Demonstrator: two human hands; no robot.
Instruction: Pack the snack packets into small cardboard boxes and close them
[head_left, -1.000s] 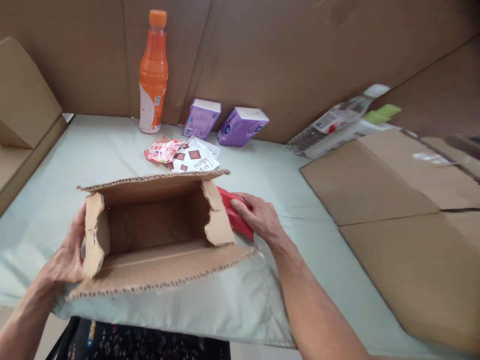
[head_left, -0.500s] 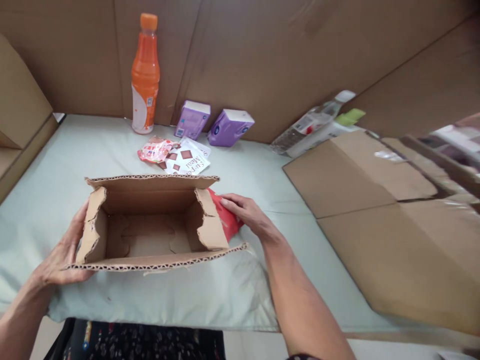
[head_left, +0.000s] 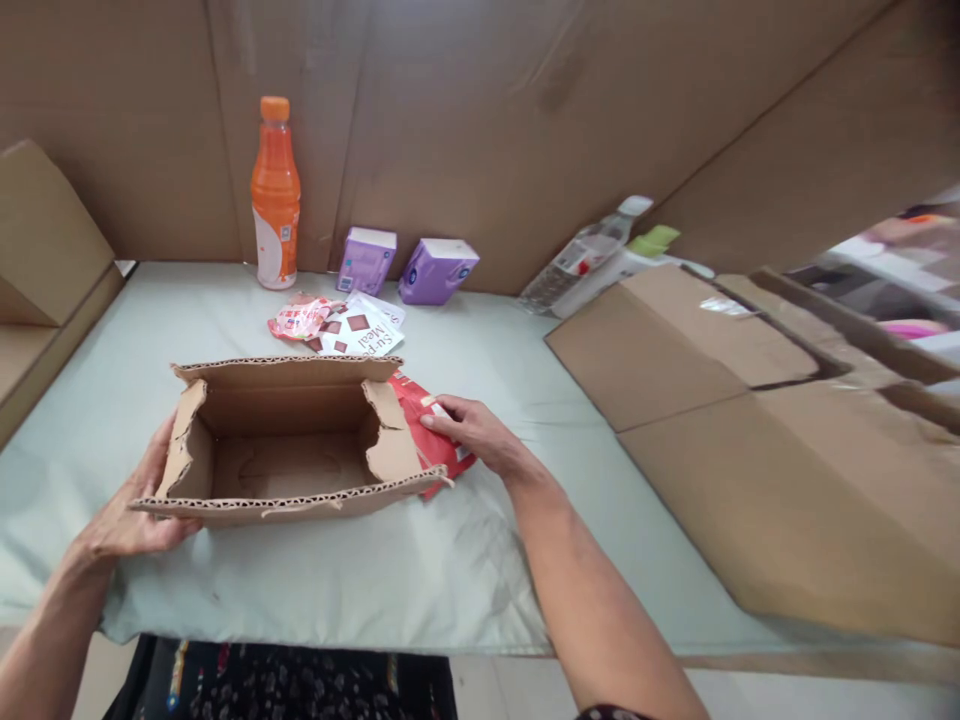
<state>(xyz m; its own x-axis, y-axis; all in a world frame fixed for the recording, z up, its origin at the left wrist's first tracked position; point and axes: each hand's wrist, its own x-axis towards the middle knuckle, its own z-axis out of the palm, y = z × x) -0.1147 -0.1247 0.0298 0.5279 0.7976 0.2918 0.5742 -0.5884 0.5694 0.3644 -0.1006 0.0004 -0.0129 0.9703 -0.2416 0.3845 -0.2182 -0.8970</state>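
A small open-topped cardboard box (head_left: 292, 515) with torn flaps stands on the pale green cloth, and its visible inside is bare. My left hand (head_left: 142, 495) grips the box's left end, fingers behind the wall and thumb under the front edge. At the right end, my right hand (head_left: 469, 430) pinches a red packet (head_left: 420, 415) with thumb and fingers. Part of that packet is hidden behind the box's right flap. Behind the box lie a pink and red wrapper (head_left: 300, 318) and a white sachet with brown squares (head_left: 360, 330).
An orange drink bottle (head_left: 276, 200) stands at the back beside two purple tissue packs (head_left: 366, 262). A clear plastic bottle (head_left: 585, 260) and a green-capped white bottle (head_left: 652, 242) lean against the cardboard wall. A large cardboard box (head_left: 675, 370) occupies the right side; another cardboard piece (head_left: 52, 230) stands left.
The view has tilted upward a little. The box's right end sits further left, and more of the red packet shows beside it. My right hand has shifted slightly left, still on the packet.
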